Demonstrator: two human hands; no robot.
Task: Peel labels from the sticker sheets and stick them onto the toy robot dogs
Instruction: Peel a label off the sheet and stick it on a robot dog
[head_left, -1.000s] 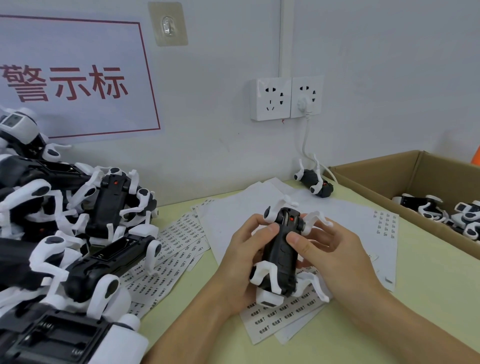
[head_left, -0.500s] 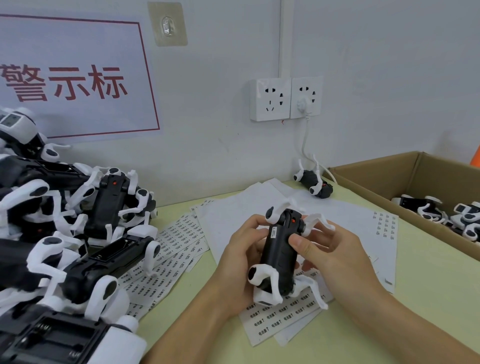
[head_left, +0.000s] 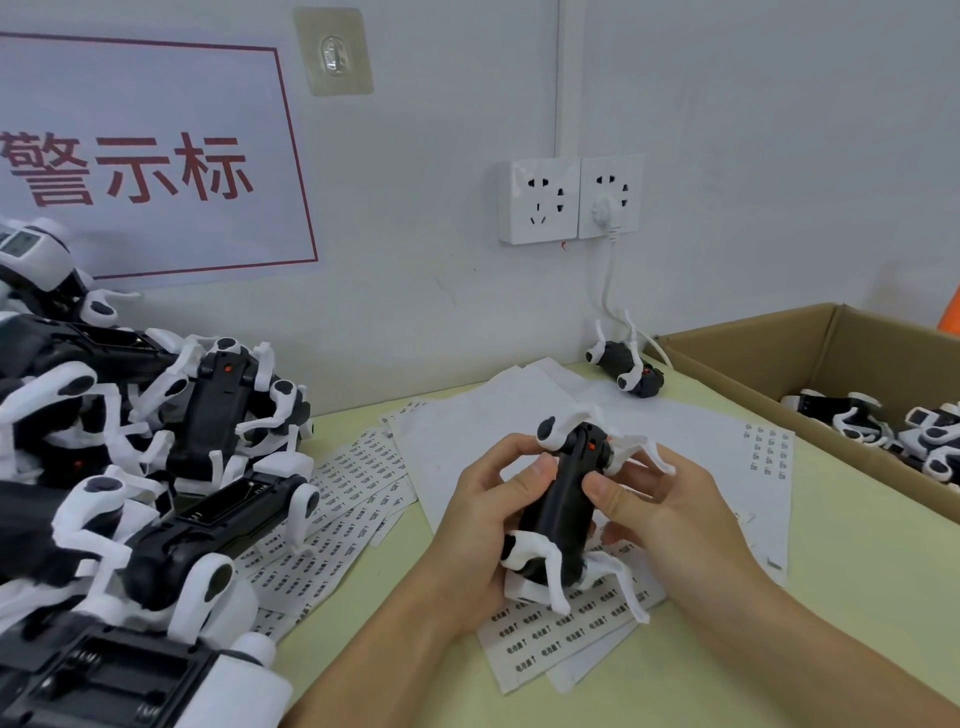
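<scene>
I hold a black toy robot dog (head_left: 563, 512) with white legs belly-up over the table, between both hands. My left hand (head_left: 488, 525) grips its left side, thumb pressed on the belly. My right hand (head_left: 660, 509) grips the right side, thumb on the belly too. Under the dog lies a sticker sheet (head_left: 561, 631) with rows of printed labels. More sticker sheets (head_left: 353, 488) fan out to the left. Any label under my thumbs is hidden.
A pile of robot dogs (head_left: 130, 467) fills the left side. One dog (head_left: 626, 369) lies by the wall under the sockets (head_left: 569, 200). A cardboard box (head_left: 753, 358) at the right holds several dogs. White backing sheets (head_left: 717, 441) cover the middle of the green table (head_left: 857, 571).
The small white label seen on the dog's belly half a second ago is now covered by my left thumb. The dog has tilted slightly; both hands stay in place.
</scene>
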